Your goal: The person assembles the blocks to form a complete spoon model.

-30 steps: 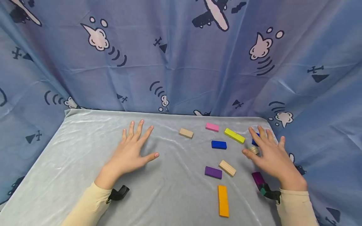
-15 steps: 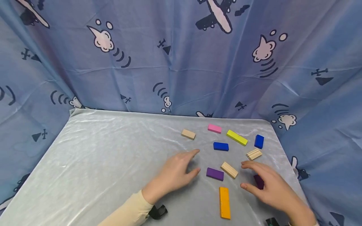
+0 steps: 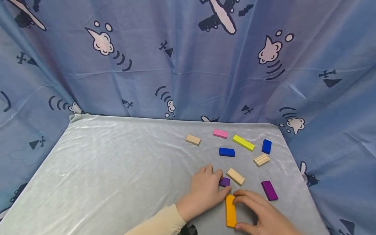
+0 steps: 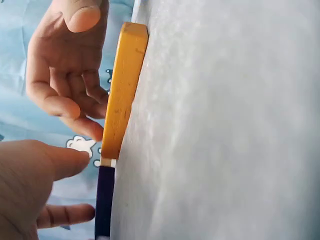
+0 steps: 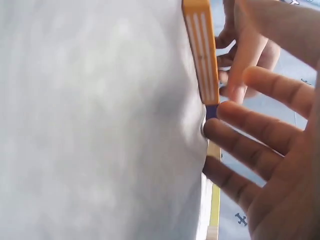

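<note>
Right hand (image 3: 261, 213) wide along orange block (image 3: 230, 212), on grey cloth (image 3: 117, 163); left hand (image 3: 207, 187) loosely spread over purple block (image 3: 225, 181), thumb between purple and orange; plain block (image 3: 235, 176) just right of purple; magenta block (image 3: 269, 190) beyond right hand.

Soft, bright light fills the head view: pale sheen on the counter (image 3: 117, 163) beside my left hand (image 3: 205, 189), soft shadow under my right hand (image 3: 262, 213). Both wrist views blur the counter near my hands; my right palm (image 5: 295, 185) looks dim.
</note>
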The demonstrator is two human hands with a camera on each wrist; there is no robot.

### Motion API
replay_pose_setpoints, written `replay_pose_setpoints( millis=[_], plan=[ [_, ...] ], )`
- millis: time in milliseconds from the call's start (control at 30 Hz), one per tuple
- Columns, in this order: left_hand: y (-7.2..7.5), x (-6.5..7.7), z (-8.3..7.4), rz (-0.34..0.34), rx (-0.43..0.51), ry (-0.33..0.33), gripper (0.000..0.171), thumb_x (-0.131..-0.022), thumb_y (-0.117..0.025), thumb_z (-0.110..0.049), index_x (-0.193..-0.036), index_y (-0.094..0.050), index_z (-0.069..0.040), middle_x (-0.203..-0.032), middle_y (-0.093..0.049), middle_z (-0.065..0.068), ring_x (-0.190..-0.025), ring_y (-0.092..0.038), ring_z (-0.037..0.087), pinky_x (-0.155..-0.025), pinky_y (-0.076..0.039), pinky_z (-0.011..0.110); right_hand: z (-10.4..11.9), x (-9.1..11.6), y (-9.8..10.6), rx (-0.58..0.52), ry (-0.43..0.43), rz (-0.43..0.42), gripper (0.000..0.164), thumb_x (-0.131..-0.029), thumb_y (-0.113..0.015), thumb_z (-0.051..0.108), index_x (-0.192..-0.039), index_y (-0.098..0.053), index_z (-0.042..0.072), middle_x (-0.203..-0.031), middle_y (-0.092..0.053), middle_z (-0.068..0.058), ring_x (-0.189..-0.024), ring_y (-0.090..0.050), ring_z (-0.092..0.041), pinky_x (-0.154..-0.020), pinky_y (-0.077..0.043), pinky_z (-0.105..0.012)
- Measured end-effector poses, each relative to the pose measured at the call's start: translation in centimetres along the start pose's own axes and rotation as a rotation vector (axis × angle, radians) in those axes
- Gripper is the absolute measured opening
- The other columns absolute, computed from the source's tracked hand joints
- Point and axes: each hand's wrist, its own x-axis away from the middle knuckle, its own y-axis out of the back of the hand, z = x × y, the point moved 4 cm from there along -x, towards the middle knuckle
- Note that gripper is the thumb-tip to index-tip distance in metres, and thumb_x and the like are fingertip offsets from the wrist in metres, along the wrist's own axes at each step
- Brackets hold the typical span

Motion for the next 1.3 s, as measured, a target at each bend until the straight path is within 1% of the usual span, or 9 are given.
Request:
replay_pose_setpoints(
  millis=[167, 267, 400, 533, 667, 833, 967, 1167, 1300],
  plan=[
    [-0.6, -0.6, -0.4, 0.05, -0.068, 0.066, 0.054, -0.093, -0.07, -0.076, -0.117, -0.073, -0.028, -0.094, -0.055, 0.001, -0.082, -0.051, 0.02, -0.063, -0.041, 0.033, 0.1, -0.3, -0.6, 0.077, 0.098, -0.085, 0.046, -0.089, -0.082, 0.066, -0.128, -0.068, 0.045, -0.146, -0.061, 0.017, -0.123, -0.059, -0.012, -0.1, -0.057, -0.045],
    [-0.8, -0.8, -0.5, 0.055, -0.107, 0.076, 0.054, -0.093, -0.07, -0.076, -0.119, -0.072, -0.029, -0.095, -0.057, 0.002, -0.083, -0.052, 0.021, -0.065, -0.043, 0.035, 0.2, -0.4, -0.8, 0.115, 0.156, -0.139, 0.042, -0.088, -0.086, 0.061, -0.124, -0.07, 0.046, -0.143, -0.063, 0.017, -0.119, -0.06, -0.01, -0.096, -0.057, -0.045],
    [-0.7, -0.7, -0.3, 0.039, -0.152, 0.071, 0.051, -0.093, -0.072, -0.074, -0.116, -0.071, -0.028, -0.093, -0.059, 0.003, -0.083, -0.054, 0.022, -0.066, -0.045, 0.036, 0.2, -0.6, -1.1, 0.122, 0.163, -0.144, 0.041, -0.088, -0.086, 0.06, -0.124, -0.07, 0.047, -0.143, -0.063, 0.017, -0.119, -0.059, -0.009, -0.096, -0.057, -0.044],
    [-0.3, -0.6, 0.1, 0.033, -0.155, 0.05, 0.049, -0.093, -0.074, -0.073, -0.115, -0.074, -0.029, -0.095, -0.062, 0.003, -0.086, -0.056, 0.022, -0.068, -0.047, 0.036, 0.1, -0.6, -1.3, 0.124, 0.173, -0.146, 0.045, -0.087, -0.087, 0.061, -0.126, -0.07, 0.046, -0.145, -0.063, 0.016, -0.119, -0.059, -0.009, -0.096, -0.056, -0.043],
    [0.3, -0.6, 1.2, 0.011, -0.104, -0.029, 0.043, -0.092, -0.079, -0.067, -0.112, -0.079, -0.029, -0.092, -0.063, 0.0, -0.082, -0.054, 0.017, -0.067, -0.044, 0.029, 0.0, -0.6, -1.2, 0.116, 0.179, -0.147, 0.047, -0.086, -0.088, 0.061, -0.127, -0.069, 0.046, -0.145, -0.064, 0.016, -0.119, -0.06, -0.008, -0.096, -0.055, -0.042],
    [1.8, -0.3, 3.8, -0.01, 0.071, -0.167, 0.031, -0.087, -0.089, -0.052, -0.105, -0.085, -0.027, -0.094, -0.064, -0.007, -0.084, -0.052, 0.009, -0.072, -0.042, 0.023, -0.1, -0.7, -1.2, 0.105, 0.159, -0.134, 0.045, -0.087, -0.087, 0.062, -0.125, -0.069, 0.048, -0.144, -0.064, 0.017, -0.118, -0.06, -0.007, -0.096, -0.055, -0.04],
    [3.9, 0.3, 7.0, -0.034, 0.178, -0.228, 0.023, -0.086, -0.093, -0.041, -0.103, -0.087, -0.027, -0.11, -0.07, -0.005, -0.1, -0.06, 0.012, -0.087, -0.05, 0.029, -0.1, -0.9, -1.3, 0.088, 0.117, -0.081, 0.043, -0.088, -0.083, 0.066, -0.125, -0.069, 0.048, -0.143, -0.064, 0.017, -0.118, -0.06, -0.009, -0.097, -0.056, -0.041],
    [7.0, 2.1, 11.7, -0.066, 0.25, -0.283, 0.021, -0.084, -0.095, -0.033, -0.102, -0.088, -0.026, -0.123, -0.072, -0.003, -0.118, -0.062, 0.019, -0.1, -0.053, 0.039, -0.3, -1.0, -1.3, 0.041, 0.077, -0.043, 0.043, -0.09, -0.083, 0.065, -0.126, -0.07, 0.047, -0.144, -0.065, 0.015, -0.12, -0.059, -0.011, -0.098, -0.056, -0.04],
    [7.7, 4.3, 13.6, -0.067, 0.246, -0.336, 0.02, -0.084, -0.095, -0.033, -0.102, -0.088, -0.027, -0.126, -0.072, -0.003, -0.118, -0.06, 0.017, -0.101, -0.052, 0.04, -0.6, -0.9, -1.4, 0.007, 0.069, -0.05, 0.042, -0.09, -0.085, 0.06, -0.127, -0.07, 0.046, -0.144, -0.065, 0.014, -0.119, -0.058, -0.01, -0.097, -0.056, -0.038]
  ],
)
